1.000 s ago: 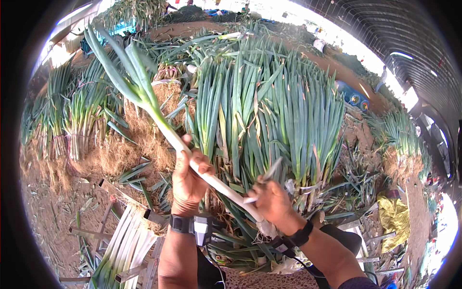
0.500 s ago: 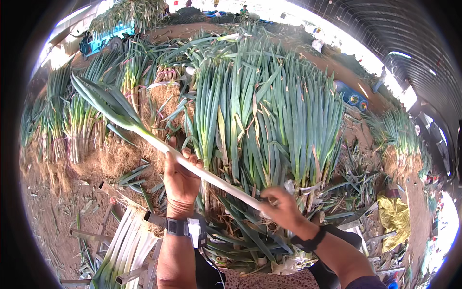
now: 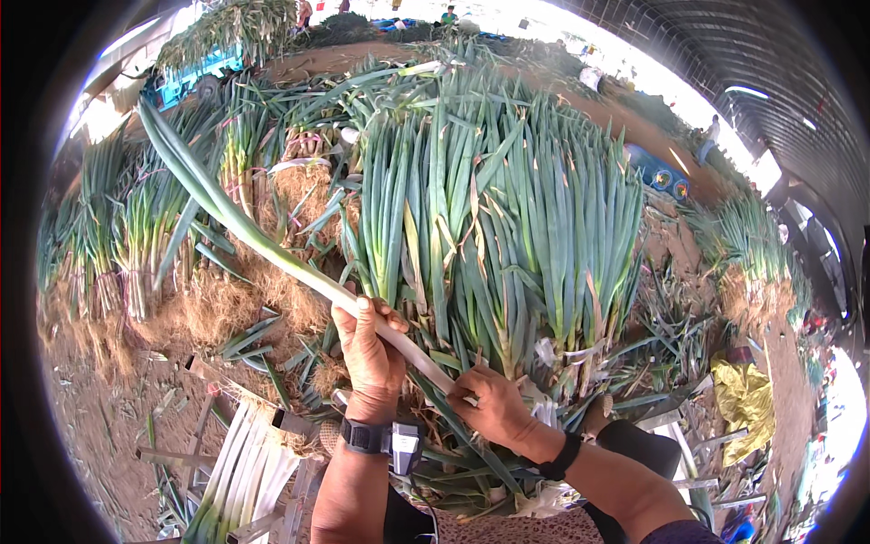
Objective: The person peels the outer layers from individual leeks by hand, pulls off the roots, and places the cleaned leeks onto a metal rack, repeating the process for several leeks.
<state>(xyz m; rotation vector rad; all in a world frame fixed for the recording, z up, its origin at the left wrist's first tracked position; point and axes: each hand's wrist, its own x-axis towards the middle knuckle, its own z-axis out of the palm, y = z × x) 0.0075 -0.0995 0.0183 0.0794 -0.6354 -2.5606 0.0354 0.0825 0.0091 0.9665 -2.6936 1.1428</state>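
Observation:
One long green onion (image 3: 263,243) lies slantwise across my front, leaves up to the far left and pale stalk down to the right. My left hand (image 3: 372,354) is wrapped round its white stalk, wrist up. At the lower end of the stalk, my right hand (image 3: 494,410) is closed in a pinch and covers the root tip. Right behind both hands stands a thick row of untrimmed green onions (image 3: 507,227) with upright leaves. Stripped white onions (image 3: 237,467) lie together beside my left forearm.
Metal bars of a rack (image 3: 177,456) hold the stripped onions. Tied bundles with brown roots (image 3: 222,304) stand at the left. Loose leaves (image 3: 453,476) heap below my hands. At the right lies a yellow sack (image 3: 743,403). A blue cart (image 3: 195,77) stands far left.
My left hand has slid down the stalk, to the right and nearer me. My right hand has moved left and closed at the root end. The onion's lower end has shifted left.

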